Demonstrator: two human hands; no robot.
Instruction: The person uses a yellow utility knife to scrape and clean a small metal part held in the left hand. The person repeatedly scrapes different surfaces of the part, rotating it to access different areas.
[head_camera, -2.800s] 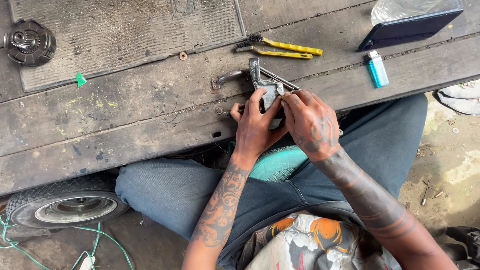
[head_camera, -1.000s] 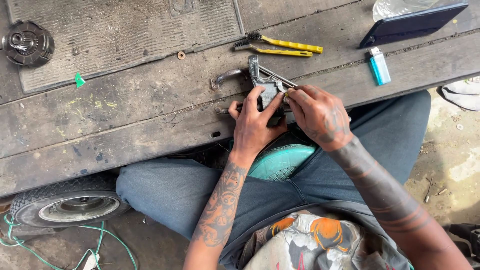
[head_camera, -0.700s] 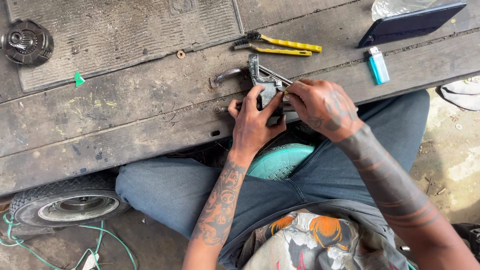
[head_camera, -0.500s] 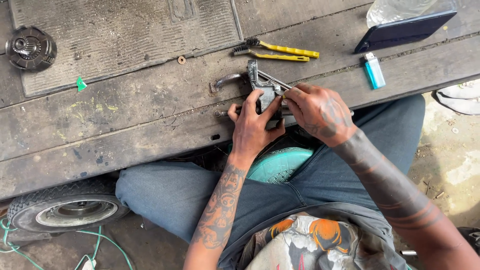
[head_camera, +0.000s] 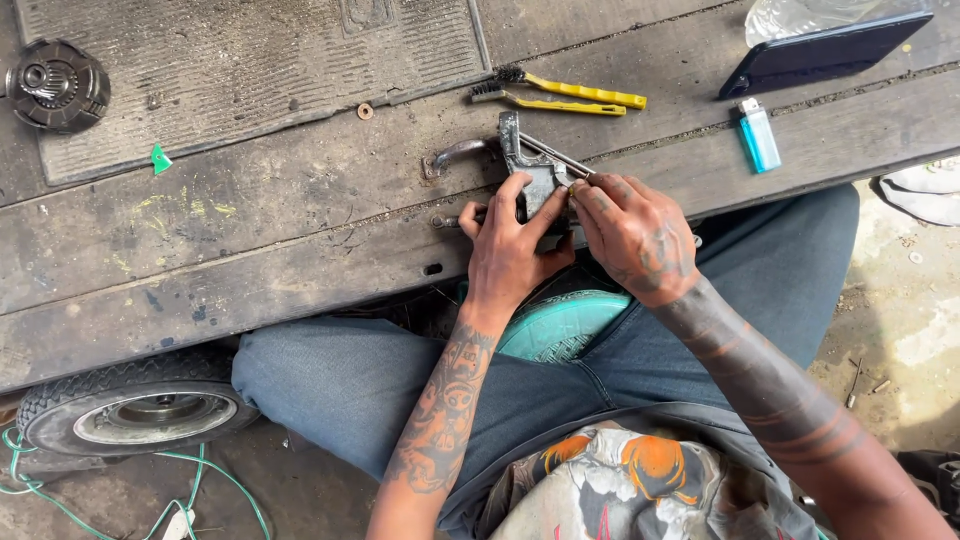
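Both hands have hardly moved since a moment ago. The left hand (head_camera: 510, 250) and the right hand (head_camera: 635, 235) hold tight to a grey metal part (head_camera: 530, 175) at the near edge of the wooden bench (head_camera: 250, 250). Farther away lie two yellow brushes (head_camera: 570, 95), and to the right a blue lighter (head_camera: 757, 135).

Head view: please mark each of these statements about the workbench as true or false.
1. Both hands, the left hand and the right hand, grip the grey metal part. True.
2. The blue lighter lies left of the hands. False: it lies to their right, below the dark phone.
3. The yellow-handled wire brushes lie beyond the metal part. True.
4. The small wheel stands on the wooden bench. False: it is below the bench edge, beside the person's knee.
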